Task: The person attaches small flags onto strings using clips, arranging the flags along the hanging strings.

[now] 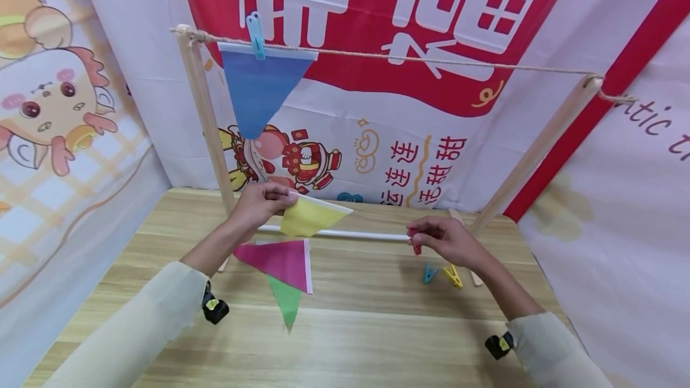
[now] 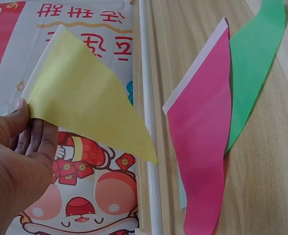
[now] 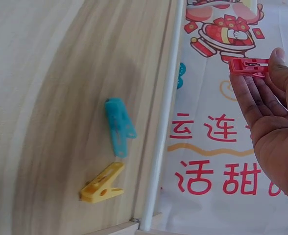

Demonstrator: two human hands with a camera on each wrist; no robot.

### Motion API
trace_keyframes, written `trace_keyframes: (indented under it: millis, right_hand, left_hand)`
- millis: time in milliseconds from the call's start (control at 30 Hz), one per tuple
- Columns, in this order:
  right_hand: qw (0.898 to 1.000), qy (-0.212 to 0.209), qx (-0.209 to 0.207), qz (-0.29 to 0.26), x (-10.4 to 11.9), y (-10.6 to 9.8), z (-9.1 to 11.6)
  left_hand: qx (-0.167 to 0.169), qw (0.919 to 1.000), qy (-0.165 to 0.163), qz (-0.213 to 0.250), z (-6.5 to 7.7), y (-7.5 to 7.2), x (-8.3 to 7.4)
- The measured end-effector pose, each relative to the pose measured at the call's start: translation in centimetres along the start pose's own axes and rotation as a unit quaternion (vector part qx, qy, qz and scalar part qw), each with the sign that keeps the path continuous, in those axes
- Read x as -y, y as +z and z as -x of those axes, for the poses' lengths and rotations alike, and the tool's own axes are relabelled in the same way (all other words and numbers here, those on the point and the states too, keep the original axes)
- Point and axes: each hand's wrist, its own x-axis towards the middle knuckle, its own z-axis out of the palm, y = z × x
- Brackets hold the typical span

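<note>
My left hand (image 1: 262, 207) pinches a yellow pennant (image 2: 80, 88) by the corner at its white-edged side, holding it above the table. Between the thumb and fingers of my right hand (image 1: 450, 239) is a red clothespin (image 3: 249, 66). Below the left hand lie a pink pennant (image 1: 283, 261) and, partly under it, a green pennant (image 1: 286, 301). A blue pennant (image 1: 264, 85) hangs from the twine (image 1: 377, 54), fixed by a light blue clothespin (image 1: 256, 35). Near the right hand, a teal clothespin (image 3: 117, 126) and a yellow clothespin (image 3: 102, 183) lie on the wood.
The twine is tied between a left wooden post (image 1: 202, 112) and a right wooden post (image 1: 533, 151). A white rod (image 1: 366, 235) runs low between them above the wood-grain table (image 1: 366, 340). Printed cloth (image 1: 345, 118) hangs behind.
</note>
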Motion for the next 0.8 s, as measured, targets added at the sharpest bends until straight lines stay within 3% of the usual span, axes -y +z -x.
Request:
trace_keyframes:
  millis: [300,800]
  right_hand:
    - [1.0,-0.029,-0.008,0.009,1.8,-0.9,-1.5]
    - [0.999,-0.025,-0.034,0.031,5.8,-2.4,-3.0]
  left_hand:
    - [0.003,0.9978,0.028,0.06,-0.4,0.1,-0.9]
    - [-0.012,0.9956,0.047,0.08,-0.4,0.5,-3.5]
